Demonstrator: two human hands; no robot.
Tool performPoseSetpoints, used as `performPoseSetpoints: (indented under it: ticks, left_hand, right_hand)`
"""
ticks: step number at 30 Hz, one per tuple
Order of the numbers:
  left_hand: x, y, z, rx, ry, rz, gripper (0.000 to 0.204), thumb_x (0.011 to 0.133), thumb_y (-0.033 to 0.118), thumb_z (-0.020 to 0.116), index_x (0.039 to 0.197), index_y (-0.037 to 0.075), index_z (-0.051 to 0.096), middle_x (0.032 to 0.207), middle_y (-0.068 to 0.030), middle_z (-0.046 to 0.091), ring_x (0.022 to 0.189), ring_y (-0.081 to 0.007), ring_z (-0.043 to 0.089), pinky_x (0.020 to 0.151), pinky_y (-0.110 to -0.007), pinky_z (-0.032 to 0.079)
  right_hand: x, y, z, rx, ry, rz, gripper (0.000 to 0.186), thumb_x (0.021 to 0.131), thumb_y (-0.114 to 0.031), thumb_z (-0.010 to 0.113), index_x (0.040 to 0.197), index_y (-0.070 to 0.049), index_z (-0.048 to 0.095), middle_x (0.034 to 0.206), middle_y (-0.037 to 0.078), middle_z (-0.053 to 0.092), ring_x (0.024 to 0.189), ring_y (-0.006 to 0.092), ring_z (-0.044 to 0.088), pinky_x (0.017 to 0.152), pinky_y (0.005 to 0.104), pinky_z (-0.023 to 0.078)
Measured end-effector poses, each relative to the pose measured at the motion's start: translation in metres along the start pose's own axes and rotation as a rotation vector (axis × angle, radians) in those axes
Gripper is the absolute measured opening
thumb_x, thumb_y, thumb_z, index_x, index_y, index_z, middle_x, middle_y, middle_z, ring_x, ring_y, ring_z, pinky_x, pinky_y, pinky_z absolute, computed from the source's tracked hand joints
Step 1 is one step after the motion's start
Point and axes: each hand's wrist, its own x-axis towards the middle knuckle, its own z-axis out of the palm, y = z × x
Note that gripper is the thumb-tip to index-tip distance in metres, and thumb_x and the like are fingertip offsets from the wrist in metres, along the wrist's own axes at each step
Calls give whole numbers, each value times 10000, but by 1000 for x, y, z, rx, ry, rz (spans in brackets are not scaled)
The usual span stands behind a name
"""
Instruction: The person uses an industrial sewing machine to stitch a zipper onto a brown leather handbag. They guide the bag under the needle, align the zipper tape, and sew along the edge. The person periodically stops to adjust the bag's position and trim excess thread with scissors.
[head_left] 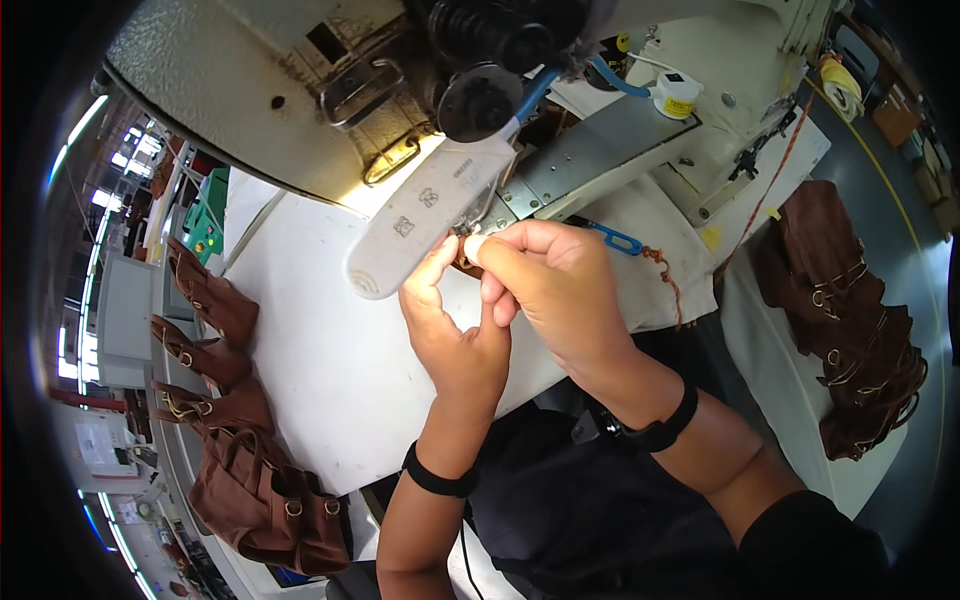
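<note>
Both my hands meet close to the needle area of an industrial sewing machine (250, 75). My left hand (455, 340) is closed, with thumb and forefinger pinched just below the presser foot. Beside it my right hand (560, 285) is closed too, its thumb and forefinger pressed together. Whatever the fingertips hold is too small and covered to make out. A bit of brown material (466, 264) shows between the hands. Over the left fingertips reaches a white elongated lamp (415, 220). The machine's narrow metal bed (590, 165) runs from the needle area toward the upper right.
Several brown leather bags (250, 490) line the left edge of the white table (310, 380). More brown leather pieces with metal rings (835, 320) lie at the right. Blue thread snips (617, 238) with an orange cord rest beside the bed. A white container (676, 95) stands on the machine.
</note>
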Motion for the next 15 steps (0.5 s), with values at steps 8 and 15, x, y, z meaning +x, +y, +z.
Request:
performPoseSetpoints:
  ticks: [8,15]
  left_hand:
    - [17,-6,-1,105,9,115,459,824,-31,712,1255,47,576,1250,-145,646,1140,-318,622,982,-414,501]
    - [35,-5,-30,271,0,343,333,798,-113,652,1060,74,737,1057,-73,776,965,-251,723,915,-362,509]
  right_hand:
    - [0,6,-3,26,-28,-41,209,958,-156,678,920,45,719,733,59,708,549,86,621,526,234,494]
    - [1,1,-5,-94,-41,-63,246,978,-182,676,873,30,746,703,66,706,535,80,610,516,216,486]
